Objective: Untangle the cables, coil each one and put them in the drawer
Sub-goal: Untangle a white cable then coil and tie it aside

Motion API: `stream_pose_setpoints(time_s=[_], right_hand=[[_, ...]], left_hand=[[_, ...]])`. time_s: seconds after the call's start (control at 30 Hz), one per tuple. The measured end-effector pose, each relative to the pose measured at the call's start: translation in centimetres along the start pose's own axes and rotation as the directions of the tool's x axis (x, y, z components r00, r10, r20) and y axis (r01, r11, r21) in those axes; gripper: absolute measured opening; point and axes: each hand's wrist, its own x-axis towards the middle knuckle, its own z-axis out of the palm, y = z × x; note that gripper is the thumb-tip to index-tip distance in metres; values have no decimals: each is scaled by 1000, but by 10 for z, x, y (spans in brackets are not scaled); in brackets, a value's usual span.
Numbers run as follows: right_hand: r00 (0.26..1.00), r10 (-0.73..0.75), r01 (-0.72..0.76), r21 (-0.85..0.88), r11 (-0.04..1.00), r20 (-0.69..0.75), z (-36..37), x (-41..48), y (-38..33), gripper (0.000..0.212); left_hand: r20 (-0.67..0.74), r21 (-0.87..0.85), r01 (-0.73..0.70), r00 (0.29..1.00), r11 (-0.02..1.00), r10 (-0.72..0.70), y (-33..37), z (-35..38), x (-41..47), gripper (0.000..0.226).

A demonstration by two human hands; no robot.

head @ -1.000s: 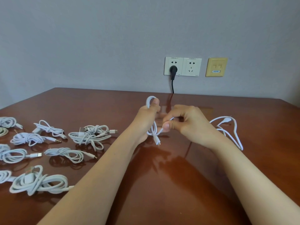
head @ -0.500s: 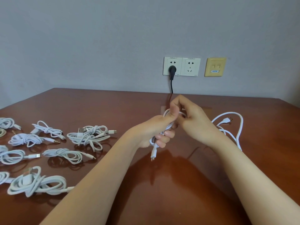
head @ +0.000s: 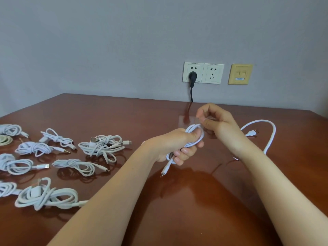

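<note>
Over the table [head: 124,112], head view: the left hand [head: 177,146] clenches the cable [head: 195,139], a fuller coil than a second ago, so coiling is advancing. Its tail [head: 269,132] lies to the right. The right hand [head: 218,123] curls above the coil, but I cannot tell its hold. Nine bundles [head: 103,146] lie to the left, and no drawer shows.

The left hand [head: 177,144] grips a half-coiled white cable [head: 194,137] above the bench [head: 195,201], its plug [head: 164,172] dangling below, while the right hand [head: 218,125] curls just beside the coil's top and the slack [head: 271,132] loops across the bench to the right.
</note>
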Motion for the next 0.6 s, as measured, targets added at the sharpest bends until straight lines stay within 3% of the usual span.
stream_pose_setpoints(time_s=[0.2,0.37,0.47,0.6], right_hand=[[998,24,-27,-47,999,-51,4,-2,0,23],[997,56,-68,-229,971,-57,3,-5,11,26],[997,47,-74,-474,877,-69,1,-6,10,28],[977,-29,-128,-695,707,-210,-3,-8,2,33]], left_hand=[[-126,-135,-73,990,988,56,2,-1,3,45],[-270,-217,-198,953,956,136,2,-3,6,39],[-333,-245,-256,928,935,166,3,-4,6,37],[-379,-291,-291,910,911,170,4,-4,7,38]])
